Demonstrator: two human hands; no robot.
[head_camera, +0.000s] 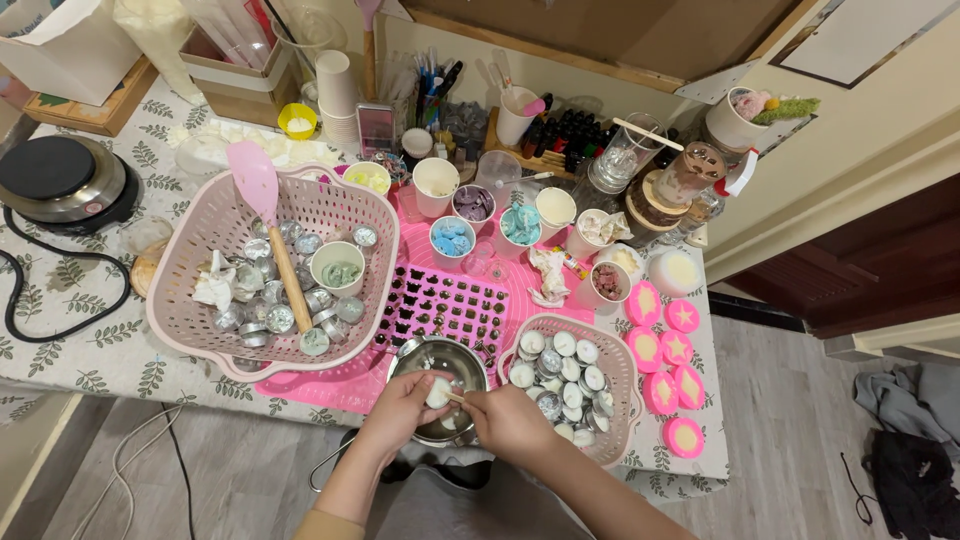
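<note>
My left hand (398, 408) holds a small white wax tealight (437, 391) over a steel bowl (438, 360) at the table's near edge. My right hand (508, 420) grips a thin stick (455, 397) whose tip touches the tealight. Right of the bowl, a small pink basket (618, 382) holds several white tealights in metal cups. Left of it, a large pink basket (200, 270) holds empty metal cups, a cup of green wax and a pink spatula (262, 215).
A pink silicone mould (440, 305) lies on a pink mat behind the bowl. Paper cups of coloured wax (452, 238) stand further back. Pink star moulds (668, 350) line the right edge. A hot plate (55, 180) with a black cable sits at the left.
</note>
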